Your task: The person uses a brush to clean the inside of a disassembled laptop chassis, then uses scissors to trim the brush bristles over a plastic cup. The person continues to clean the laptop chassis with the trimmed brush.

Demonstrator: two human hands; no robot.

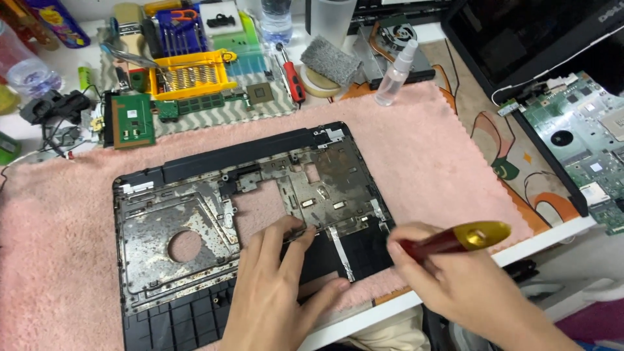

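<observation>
Right hand (448,276) is closed around a screwdriver (455,239) with a dark red shaft and gold cap; fingers are wrapped on the handle, and the working tip is hidden behind them. The tool's long axis runs nearly level, cap to the right, tip end toward the laptop shell (247,227) on its left. Left hand (276,299) rests flat on the shell's lower middle, fingers spread and pressing, holding nothing; the fingertips touch a thin metal strip near the dark touchpad recess. The right hand sits just beside the shell's lower right corner. The shell lies inner side up, metal shielding corroded, on a pink towel (422,149). Well apart: a yellow bit case (192,75), a spray bottle (396,65), a green circuit board (585,149).
</observation>
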